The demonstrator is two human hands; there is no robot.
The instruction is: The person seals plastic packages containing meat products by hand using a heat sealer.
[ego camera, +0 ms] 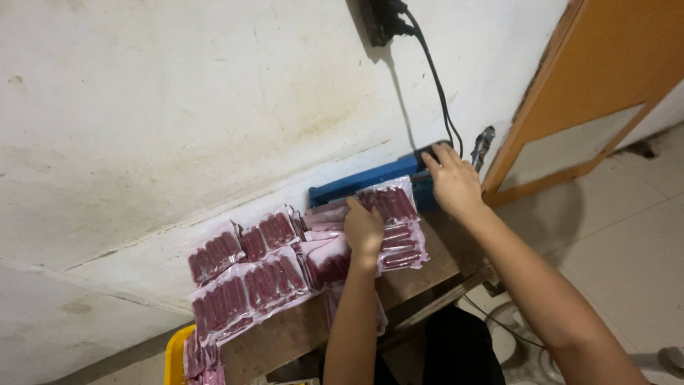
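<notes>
My left hand [363, 227] lies flat on a clear plastic pack of red sausages [390, 205], holding its top edge in the blue heat sealer [370, 184] against the wall. My right hand [452, 182] presses down on the right end of the sealer's bar, fingers spread over its black handle. Under that pack lie more sausage packs [402, 246]. Several sealed packs [242, 274] are spread on the left part of the wooden table [299, 329].
A black cable [436, 85] runs up the stained white wall to a socket [381, 18]. A yellow crate [177, 353] with more packs stands at the table's left end. An orange door [605, 78] is on the right, above a tiled floor [627, 242].
</notes>
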